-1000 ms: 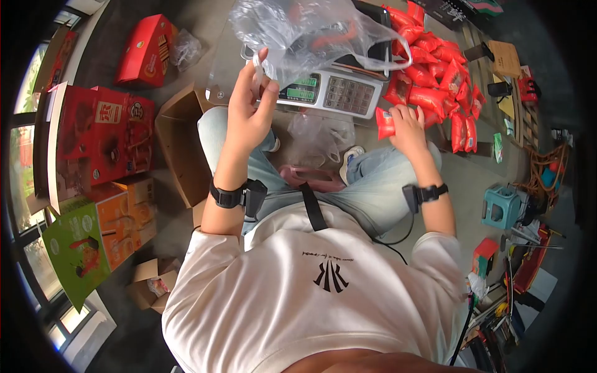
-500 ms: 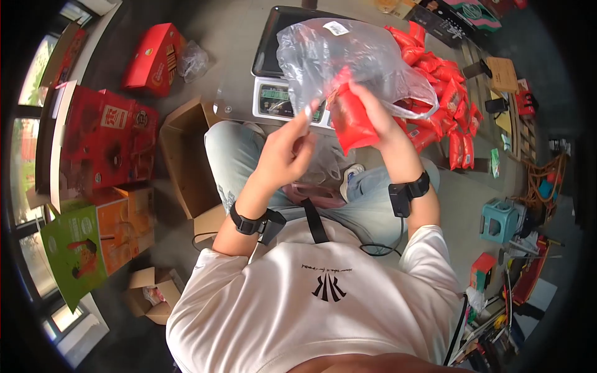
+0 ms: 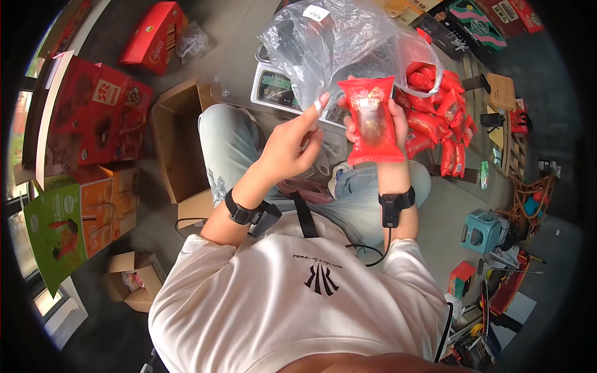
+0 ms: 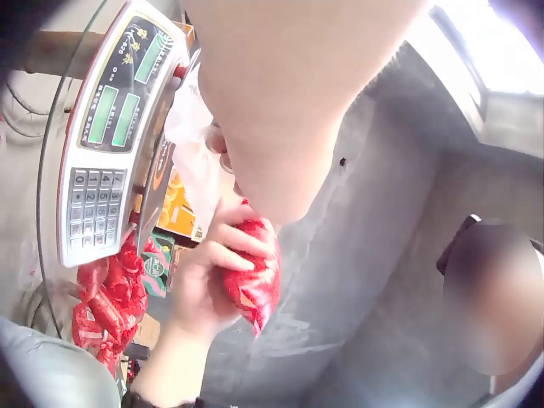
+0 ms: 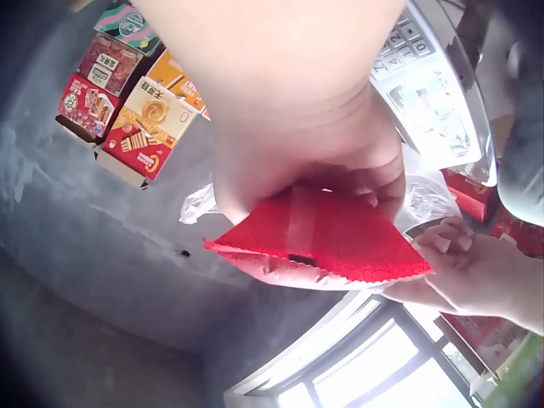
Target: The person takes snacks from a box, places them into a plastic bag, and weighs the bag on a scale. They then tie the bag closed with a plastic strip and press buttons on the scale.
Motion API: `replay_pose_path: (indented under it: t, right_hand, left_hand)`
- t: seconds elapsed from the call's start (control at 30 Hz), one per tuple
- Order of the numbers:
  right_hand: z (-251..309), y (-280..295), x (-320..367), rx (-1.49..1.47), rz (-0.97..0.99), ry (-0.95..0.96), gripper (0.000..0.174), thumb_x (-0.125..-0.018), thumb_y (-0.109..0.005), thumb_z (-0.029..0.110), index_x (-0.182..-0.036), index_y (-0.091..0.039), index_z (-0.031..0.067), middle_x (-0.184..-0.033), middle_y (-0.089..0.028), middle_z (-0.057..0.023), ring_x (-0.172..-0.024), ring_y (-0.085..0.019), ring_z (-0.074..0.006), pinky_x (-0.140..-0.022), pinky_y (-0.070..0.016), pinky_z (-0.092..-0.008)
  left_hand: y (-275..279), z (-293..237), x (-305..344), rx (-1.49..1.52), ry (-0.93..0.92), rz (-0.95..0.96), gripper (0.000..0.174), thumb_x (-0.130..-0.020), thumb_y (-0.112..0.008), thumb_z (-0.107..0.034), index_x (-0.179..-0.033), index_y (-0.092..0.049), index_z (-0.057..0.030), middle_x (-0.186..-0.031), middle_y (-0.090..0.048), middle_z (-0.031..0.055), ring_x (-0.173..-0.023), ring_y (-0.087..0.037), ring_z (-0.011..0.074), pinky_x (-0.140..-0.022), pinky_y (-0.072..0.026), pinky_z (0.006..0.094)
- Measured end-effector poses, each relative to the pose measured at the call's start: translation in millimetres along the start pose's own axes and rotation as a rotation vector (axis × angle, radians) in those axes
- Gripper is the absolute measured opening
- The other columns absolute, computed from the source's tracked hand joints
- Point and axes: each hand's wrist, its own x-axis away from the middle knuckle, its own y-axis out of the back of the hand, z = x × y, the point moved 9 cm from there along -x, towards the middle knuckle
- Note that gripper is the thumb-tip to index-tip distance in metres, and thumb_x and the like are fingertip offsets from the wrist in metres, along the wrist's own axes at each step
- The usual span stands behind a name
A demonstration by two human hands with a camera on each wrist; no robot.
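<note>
My left hand (image 3: 291, 142) pinches the edge of a clear plastic carrier bag (image 3: 333, 40) between thumb and forefinger. The bag spreads over the scale, with one handle loop lying toward the right. In my right hand (image 3: 399, 124) is a sealed red snack packet (image 3: 372, 124), held upright in front of the bag, its printed face and see-through window toward me. The right fingers curl around the packet (image 4: 255, 276) in the left wrist view. Beneath the bag, a white digital scale (image 3: 264, 84) is partly covered.
Several red packets (image 3: 429, 127) lie piled right of the scale on a glass-topped table (image 3: 233, 81). An open cardboard box (image 3: 180, 143) stands left of my knee. Red gift boxes (image 3: 93, 118) are farther left. A blue stool (image 3: 480, 230) and tools (image 3: 479, 336) sit at the right.
The right hand has lifted a red packet from the pile, carried it inward to the bag and turned its face toward me. The left hand has moved right and lower with the bag.
</note>
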Motion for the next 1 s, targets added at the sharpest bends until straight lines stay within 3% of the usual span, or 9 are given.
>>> replay_pose_path:
  t: [0.17, 0.27, 0.4, 0.57, 0.63, 0.67, 0.77, 0.9, 1.0]
  right_hand:
    - [-6.4, 24.7, -26.2, 0.142, -0.266, -0.049, 0.051, -0.094, -0.047, 0.037, -0.129, -0.043, 0.0000, -0.116, -0.057, -0.0178, -0.084, -0.064, -0.0261, -0.073, -0.0546, -0.0384]
    - [9.3, 33.7, -44.7, 0.084, -0.313, 0.222, 0.032, -0.095, -0.049, 0.024, -0.120, -0.048, 0.0045, -0.116, -0.056, -0.0091, -0.109, -0.053, -0.0236, -0.096, -0.0428, -0.0418]
    - [43.8, 13.8, -62.6, 0.203, -0.300, 0.522, 0.033, -0.091, -0.052, 0.008, -0.121, -0.042, 0.0041, -0.124, -0.049, -0.0093, -0.117, -0.048, -0.0278, -0.102, -0.0388, -0.0464]
    - [46.0, 12.6, -43.3, 0.460, -0.455, 0.489, 0.037, -0.090, -0.056, 0.013, -0.124, -0.045, 0.0042, -0.131, -0.047, -0.0118, -0.115, -0.050, -0.0196, -0.094, -0.0433, -0.0378]
    - [22.4, 0.1, -28.7, 0.729, -0.329, 0.232, 0.034, -0.094, -0.048, 0.014, -0.127, -0.046, 0.0029, -0.123, -0.055, -0.0130, -0.110, -0.056, -0.0212, -0.086, -0.0483, -0.0341]
    - [15.3, -4.1, -16.4, 0.748, -0.295, 0.230, 0.030, -0.093, -0.054, 0.016, -0.119, -0.052, 0.0021, -0.108, -0.063, -0.0086, -0.090, -0.062, -0.0133, -0.073, -0.0500, -0.0251]
    - [-17.2, 1.3, 18.0, 0.975, -0.089, -0.005, 0.030, -0.093, -0.055, 0.017, -0.119, -0.053, 0.0026, -0.100, -0.063, -0.0057, -0.083, -0.060, -0.0109, -0.069, -0.0485, -0.0230]
    - [-42.9, 56.7, 48.4, 1.027, -0.081, -0.150, 0.030, -0.091, -0.058, 0.018, -0.118, -0.055, 0.0039, -0.088, -0.062, -0.0021, -0.074, -0.058, -0.0088, -0.065, -0.0470, -0.0233]
    - [-37.5, 92.7, 56.6, 1.365, -0.163, -0.186, 0.033, -0.088, -0.062, 0.017, -0.118, -0.056, 0.0047, -0.078, -0.061, -0.0009, -0.068, -0.057, -0.0080, -0.061, -0.0469, -0.0252]
  left_hand:
    - [-3.5, -16.9, 2.5, 0.013, -0.118, 0.024, 0.067, -0.079, -0.053, 0.008, -0.142, -0.033, -0.0002, -0.065, -0.040, 0.0033, -0.053, -0.041, 0.0117, -0.053, -0.0386, 0.0225]
    - [-5.1, -24.1, 0.8, -0.010, -0.149, 0.059, 0.065, -0.077, -0.053, 0.008, -0.140, -0.037, 0.0020, -0.065, -0.042, 0.0044, -0.053, -0.044, 0.0148, -0.055, -0.0405, 0.0242]
    - [15.7, -21.1, -7.5, -0.148, -0.243, -0.098, 0.064, -0.077, -0.054, 0.008, -0.139, -0.037, 0.0025, -0.072, -0.054, 0.0049, -0.065, -0.054, 0.0159, -0.068, -0.0460, 0.0278]
    - [45.0, -3.1, -27.6, 0.001, -0.011, -0.246, 0.056, -0.084, -0.056, 0.004, -0.137, -0.037, -0.0005, -0.079, -0.060, 0.0033, -0.075, -0.058, 0.0110, -0.073, -0.0471, 0.0268]
    - [51.4, 19.9, -23.2, 0.151, 0.118, -0.374, 0.042, -0.088, -0.057, 0.001, -0.127, -0.043, -0.0004, -0.082, -0.061, 0.0029, -0.076, -0.057, 0.0097, -0.073, -0.0461, 0.0244]
    - [53.4, 25.5, -21.7, 0.167, 0.111, -0.419, 0.025, -0.090, -0.059, -0.005, -0.112, -0.050, 0.0004, -0.084, -0.060, 0.0023, -0.077, -0.055, 0.0080, -0.072, -0.0440, 0.0214]
    - [54.4, 35.8, -18.0, 0.095, 0.181, -0.401, 0.018, -0.089, -0.063, -0.009, -0.101, -0.055, 0.0012, -0.084, -0.059, 0.0010, -0.076, -0.054, 0.0067, -0.070, -0.0425, 0.0198]
    - [58.4, 44.5, -16.9, 0.078, 0.216, -0.475, 0.015, -0.086, -0.065, -0.011, -0.095, -0.059, 0.0000, -0.082, -0.062, 0.0046, -0.076, -0.058, 0.0106, -0.071, -0.0470, 0.0248]
    - [56.4, 51.5, -17.3, 0.148, 0.277, -0.477, 0.014, -0.086, -0.065, -0.012, -0.093, -0.059, -0.0003, -0.082, -0.062, 0.0026, -0.076, -0.057, 0.0090, -0.072, -0.0460, 0.0236]
